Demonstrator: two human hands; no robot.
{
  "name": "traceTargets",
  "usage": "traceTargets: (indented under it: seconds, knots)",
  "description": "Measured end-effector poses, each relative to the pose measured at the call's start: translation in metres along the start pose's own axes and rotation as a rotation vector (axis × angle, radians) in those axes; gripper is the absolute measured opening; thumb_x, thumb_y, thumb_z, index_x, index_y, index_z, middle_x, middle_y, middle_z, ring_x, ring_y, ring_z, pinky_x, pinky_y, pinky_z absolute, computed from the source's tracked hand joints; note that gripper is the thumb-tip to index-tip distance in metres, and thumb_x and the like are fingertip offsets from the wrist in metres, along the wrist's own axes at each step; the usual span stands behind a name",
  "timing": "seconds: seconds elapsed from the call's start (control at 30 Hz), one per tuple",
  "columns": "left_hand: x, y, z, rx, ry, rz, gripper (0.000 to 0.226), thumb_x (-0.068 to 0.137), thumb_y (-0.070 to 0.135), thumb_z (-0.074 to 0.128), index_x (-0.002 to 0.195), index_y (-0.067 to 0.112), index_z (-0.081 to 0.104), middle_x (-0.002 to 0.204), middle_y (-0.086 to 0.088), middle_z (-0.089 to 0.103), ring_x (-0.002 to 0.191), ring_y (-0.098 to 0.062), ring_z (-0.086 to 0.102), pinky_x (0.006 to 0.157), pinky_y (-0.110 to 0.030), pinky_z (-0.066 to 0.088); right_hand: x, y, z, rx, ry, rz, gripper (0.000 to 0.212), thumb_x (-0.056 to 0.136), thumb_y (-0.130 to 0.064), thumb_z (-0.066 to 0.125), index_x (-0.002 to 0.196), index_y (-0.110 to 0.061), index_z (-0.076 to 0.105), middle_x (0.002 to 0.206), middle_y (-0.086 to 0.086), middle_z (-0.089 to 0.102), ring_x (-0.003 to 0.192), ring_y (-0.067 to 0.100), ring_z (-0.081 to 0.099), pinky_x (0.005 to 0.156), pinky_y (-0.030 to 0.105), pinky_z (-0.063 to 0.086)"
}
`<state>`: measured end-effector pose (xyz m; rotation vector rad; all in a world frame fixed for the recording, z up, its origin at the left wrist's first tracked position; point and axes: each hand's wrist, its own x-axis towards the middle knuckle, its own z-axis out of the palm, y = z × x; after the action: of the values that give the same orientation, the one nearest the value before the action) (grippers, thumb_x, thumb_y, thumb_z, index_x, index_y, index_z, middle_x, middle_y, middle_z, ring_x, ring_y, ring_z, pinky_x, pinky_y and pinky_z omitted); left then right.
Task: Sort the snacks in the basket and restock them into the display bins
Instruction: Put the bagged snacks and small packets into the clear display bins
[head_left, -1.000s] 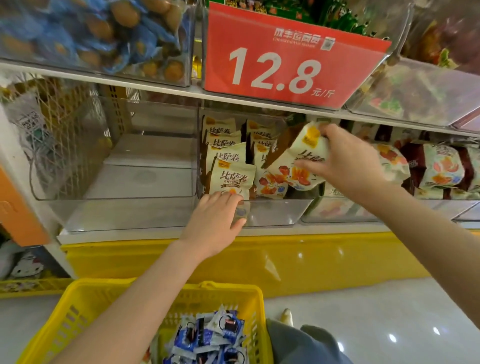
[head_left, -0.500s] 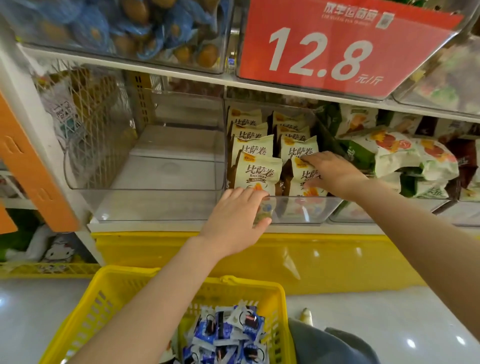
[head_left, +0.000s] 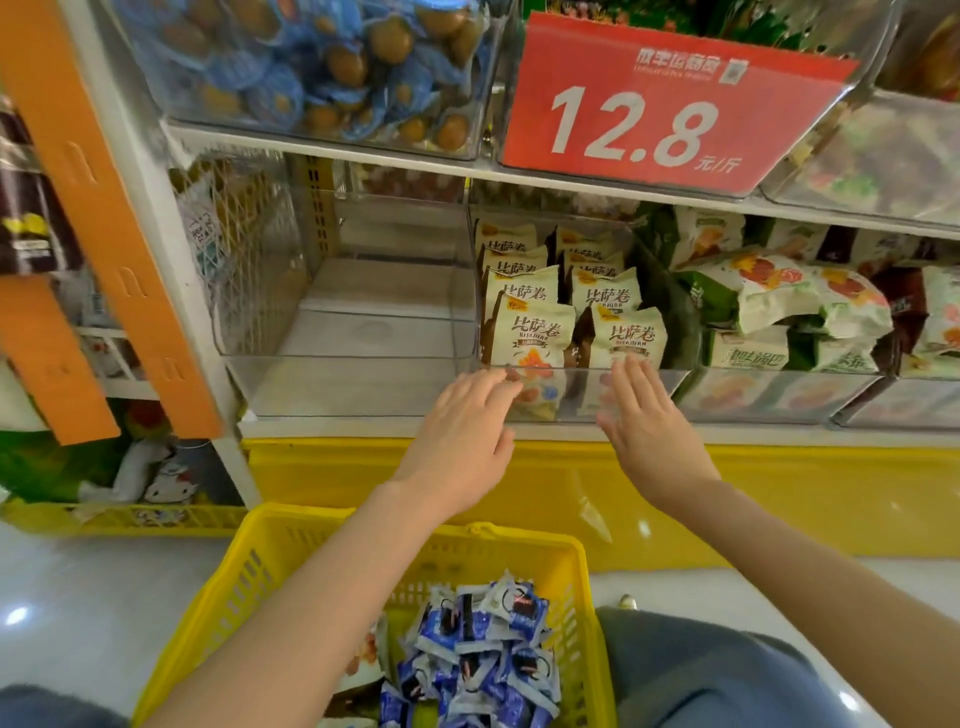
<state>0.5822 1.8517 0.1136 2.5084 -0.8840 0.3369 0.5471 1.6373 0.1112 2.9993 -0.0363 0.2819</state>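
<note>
Two neat rows of cream snack packs (head_left: 571, 306) stand upright, labels out for shoppers, in the clear bin (head_left: 649, 387) at the shelf's front edge, with left hand (head_left: 462, 441) and right hand (head_left: 652, 431) empty and flat against its front wall, probably squaring it, while blue packs (head_left: 483, 654) wait in the yellow basket (head_left: 249, 577).

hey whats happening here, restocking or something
Yes, a person is restocking snack bins on a shop shelf. Both hands are empty and open: the left hand and right hand sit at the front wall of the clear bin holding two neat rows of cream pizza-roll packets. The bin to its left has nothing in it. Below, the yellow basket holds a pile of blue-and-white wrapped snacks yet to be put away.
</note>
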Motion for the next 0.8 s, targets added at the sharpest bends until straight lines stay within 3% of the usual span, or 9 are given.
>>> traceTargets:
  seconds: [0.07, 0.13, 0.2, 0.3, 0.5, 0.63, 0.7, 0.8]
  knots:
    - [-0.035, -0.007, -0.008, -0.068, 0.076, -0.064, 0.043, 0.093, 0.026, 0.045, 0.136, 0.024, 0.039, 0.136, 0.007, 0.040, 0.123, 0.000, 0.029, 0.104, -0.023, 0.015, -0.015, -0.020, -0.002, 0.165, 0.032, 0.067, 0.056, 0.100, -0.034, 0.033, 0.146, -0.006, 0.021, 0.153, 0.013, 0.021, 0.142, 0.027, 0.017, 0.114, 0.036, 0.021]
    - [-0.076, -0.020, -0.012, -0.119, 0.162, -0.181, 0.038, 0.090, 0.024, 0.045, 0.128, 0.021, 0.045, 0.124, 0.007, 0.047, 0.113, 0.003, 0.031, 0.102, -0.024, 0.024, -0.028, -0.043, 0.001, 0.278, 0.113, 0.077, 0.047, 0.098, -0.033, 0.039, 0.137, -0.007, 0.037, 0.136, 0.012, 0.043, 0.129, 0.027, 0.038, 0.103, 0.035, 0.036]
    - [-0.114, -0.041, -0.011, -0.121, 0.208, -0.313, 0.035, 0.089, 0.020, 0.048, 0.124, 0.018, 0.048, 0.118, 0.003, 0.051, 0.113, -0.009, 0.042, 0.100, -0.031, 0.033, -0.035, -0.066, 0.010, 0.356, 0.139, 0.055, 0.037, 0.098, -0.029, 0.040, 0.128, -0.009, 0.045, 0.122, 0.008, 0.050, 0.115, 0.024, 0.046, 0.095, 0.032, 0.039]
    - [-0.160, -0.081, -0.006, -0.071, 0.150, -0.488, 0.032, 0.089, 0.012, 0.053, 0.121, 0.012, 0.051, 0.114, -0.004, 0.054, 0.110, -0.020, 0.048, 0.092, -0.032, 0.034, -0.044, -0.111, 0.035, 0.446, 0.046, 0.006, 0.031, 0.100, -0.028, 0.037, 0.124, -0.012, 0.049, 0.118, 0.004, 0.051, 0.110, 0.020, 0.047, 0.089, 0.027, 0.037]
    - [-0.243, -0.154, 0.007, -0.041, 0.072, -0.835, 0.035, 0.087, 0.005, 0.056, 0.122, 0.004, 0.050, 0.114, -0.017, 0.052, 0.105, -0.035, 0.050, 0.086, -0.045, 0.041, -0.074, -0.205, 0.120, 0.471, -0.374, -0.085, 0.038, 0.102, -0.031, 0.028, 0.133, -0.013, 0.039, 0.128, 0.004, 0.045, 0.119, 0.019, 0.043, 0.097, 0.028, 0.037]
    - [-0.289, -0.182, 0.027, -0.178, 0.050, -1.103, 0.036, 0.094, 0.016, 0.050, 0.126, 0.003, 0.046, 0.118, -0.020, 0.054, 0.102, -0.039, 0.055, 0.087, -0.044, 0.043, -0.096, -0.247, 0.176, 0.469, -0.727, -0.176, 0.039, 0.102, -0.022, 0.031, 0.138, -0.007, 0.034, 0.135, 0.012, 0.040, 0.121, 0.028, 0.040, 0.098, 0.034, 0.037]
    - [-0.302, -0.188, 0.038, -0.264, 0.034, -1.187, 0.030, 0.097, 0.029, 0.041, 0.118, 0.010, 0.051, 0.102, -0.010, 0.061, 0.094, -0.034, 0.059, 0.077, -0.035, 0.042, -0.108, -0.260, 0.198, 0.570, -0.863, -0.139, 0.040, 0.101, -0.021, 0.037, 0.138, -0.007, 0.035, 0.137, 0.013, 0.042, 0.119, 0.028, 0.044, 0.094, 0.035, 0.039]
    - [-0.307, -0.189, 0.047, -0.259, -0.001, -1.149, 0.030, 0.099, 0.036, 0.029, 0.085, 0.019, 0.049, 0.067, 0.003, 0.053, 0.074, -0.030, 0.057, 0.064, -0.031, 0.033, -0.121, -0.273, 0.223, 0.654, -1.009, -0.064, 0.045, 0.099, -0.022, 0.041, 0.141, -0.010, 0.030, 0.142, 0.010, 0.040, 0.126, 0.026, 0.043, 0.104, 0.037, 0.038]
